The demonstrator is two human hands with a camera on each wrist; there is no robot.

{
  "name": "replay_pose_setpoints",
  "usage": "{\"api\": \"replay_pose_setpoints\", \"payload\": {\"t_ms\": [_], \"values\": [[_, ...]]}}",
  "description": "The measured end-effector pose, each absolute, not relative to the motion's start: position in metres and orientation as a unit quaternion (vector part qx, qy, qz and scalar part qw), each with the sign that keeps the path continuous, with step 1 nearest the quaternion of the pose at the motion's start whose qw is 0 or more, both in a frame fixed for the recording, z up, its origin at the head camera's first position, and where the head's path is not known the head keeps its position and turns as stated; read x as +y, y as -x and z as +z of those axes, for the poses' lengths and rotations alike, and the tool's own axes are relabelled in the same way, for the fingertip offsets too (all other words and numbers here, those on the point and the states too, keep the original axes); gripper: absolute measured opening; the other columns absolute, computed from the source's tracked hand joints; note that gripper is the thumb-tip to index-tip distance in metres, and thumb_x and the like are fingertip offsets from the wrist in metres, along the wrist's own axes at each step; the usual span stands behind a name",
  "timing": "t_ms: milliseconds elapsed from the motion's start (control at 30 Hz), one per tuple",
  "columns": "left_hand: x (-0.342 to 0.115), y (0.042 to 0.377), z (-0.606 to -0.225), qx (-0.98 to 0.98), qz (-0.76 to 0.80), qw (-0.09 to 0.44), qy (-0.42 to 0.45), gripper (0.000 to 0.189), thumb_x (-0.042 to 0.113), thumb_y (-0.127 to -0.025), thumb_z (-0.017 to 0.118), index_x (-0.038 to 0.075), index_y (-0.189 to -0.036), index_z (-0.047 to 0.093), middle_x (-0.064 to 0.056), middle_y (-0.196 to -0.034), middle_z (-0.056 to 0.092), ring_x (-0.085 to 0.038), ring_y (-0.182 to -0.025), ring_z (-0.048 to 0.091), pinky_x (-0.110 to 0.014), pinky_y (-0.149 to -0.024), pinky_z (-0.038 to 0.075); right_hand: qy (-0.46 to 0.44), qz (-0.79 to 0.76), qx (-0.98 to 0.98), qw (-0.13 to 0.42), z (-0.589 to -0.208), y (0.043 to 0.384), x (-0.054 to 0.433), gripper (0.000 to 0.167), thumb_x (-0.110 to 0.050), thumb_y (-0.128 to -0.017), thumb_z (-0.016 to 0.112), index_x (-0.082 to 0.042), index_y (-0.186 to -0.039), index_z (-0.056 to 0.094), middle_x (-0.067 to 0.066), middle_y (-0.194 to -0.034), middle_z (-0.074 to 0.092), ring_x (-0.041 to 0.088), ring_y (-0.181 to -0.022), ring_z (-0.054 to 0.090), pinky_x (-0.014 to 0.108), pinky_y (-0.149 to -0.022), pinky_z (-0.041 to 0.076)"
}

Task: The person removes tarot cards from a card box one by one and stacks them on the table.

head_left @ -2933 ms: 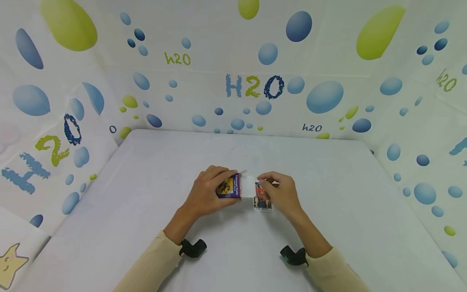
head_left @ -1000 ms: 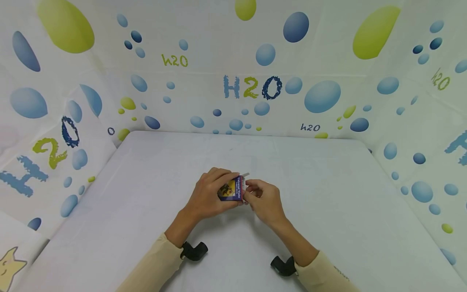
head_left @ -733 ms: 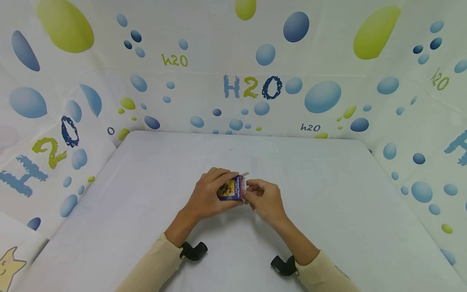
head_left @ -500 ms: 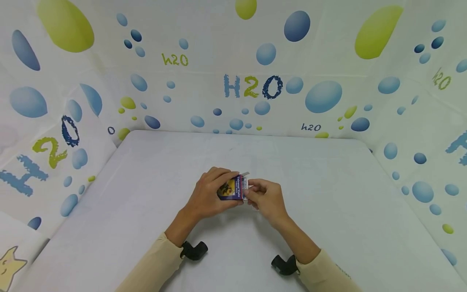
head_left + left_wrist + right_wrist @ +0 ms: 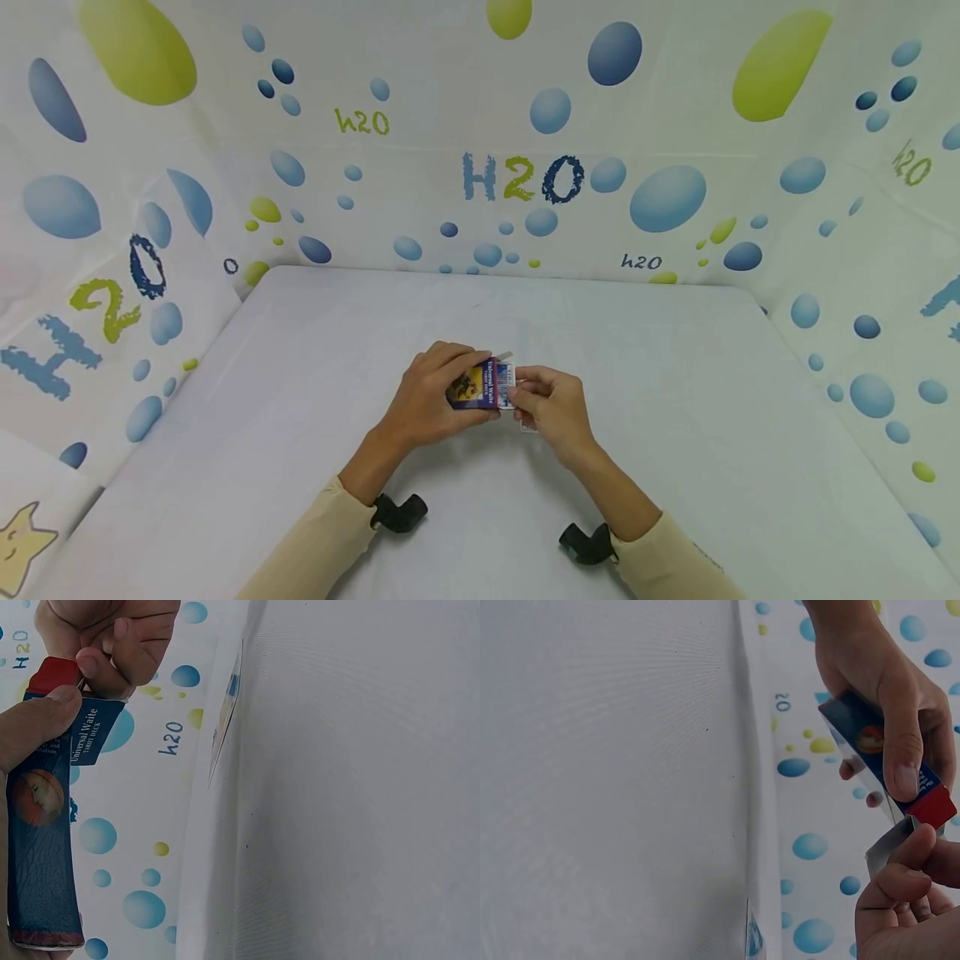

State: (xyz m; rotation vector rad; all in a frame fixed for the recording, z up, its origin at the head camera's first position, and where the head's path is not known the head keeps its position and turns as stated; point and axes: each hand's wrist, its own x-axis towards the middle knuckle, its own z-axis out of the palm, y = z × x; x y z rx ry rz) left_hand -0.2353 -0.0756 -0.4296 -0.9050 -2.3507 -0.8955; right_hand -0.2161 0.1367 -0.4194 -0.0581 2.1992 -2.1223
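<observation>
My left hand [image 5: 431, 396] grips a dark blue tarot card box [image 5: 472, 387], held in the air with its end toward the right. In the left wrist view, the box [image 5: 41, 855] shows its narrow side, with the thumb pressed near a red end flap [image 5: 54, 675]. At the box's end, my right hand [image 5: 551, 408] has curled fingers and pinches the edge of the lid flap [image 5: 505, 383], which bears a barcode. Partly hidden below that hand lies a tarot card [image 5: 528, 427]. The same card [image 5: 226, 712] appears almost edge-on in the left wrist view.
A white-covered table [image 5: 300, 333] spreads around both hands. Behind it hangs a printed cloth [image 5: 420, 183] with blue and green drops; similar cloth stands on both sides. Dark wrist cameras [image 5: 401, 512] sit at both sleeve cuffs.
The right hand came left from over the card to the box's end, then drew slightly right. The lid flap, earlier stretched out white, now shows its barcode. The left hand kept its grip.
</observation>
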Motion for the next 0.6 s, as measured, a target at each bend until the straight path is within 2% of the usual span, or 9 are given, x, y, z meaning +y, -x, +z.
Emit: {"api": "replay_pose_setpoints", "payload": {"t_ms": [600], "values": [[-0.0752, 0.2352, -0.4300, -0.859, -0.318, 0.234, 0.325, 0.075, 0.041, -0.066, 0.095, 0.013, -0.130, 0.068, -0.002, -0.120, 0.067, -0.017, -0.109, 0.058, -0.041, -0.086, 0.049, -0.002, -0.690, 0.723, 0.045, -0.4237, 0.2211, 0.1404, 0.022, 0.001, -0.090, 0.069, 0.003, -0.112, 0.070, 0.008, -0.079, 0.066, 0.015, -0.059, 0.060, 0.021, -0.051, 0.050]]}}
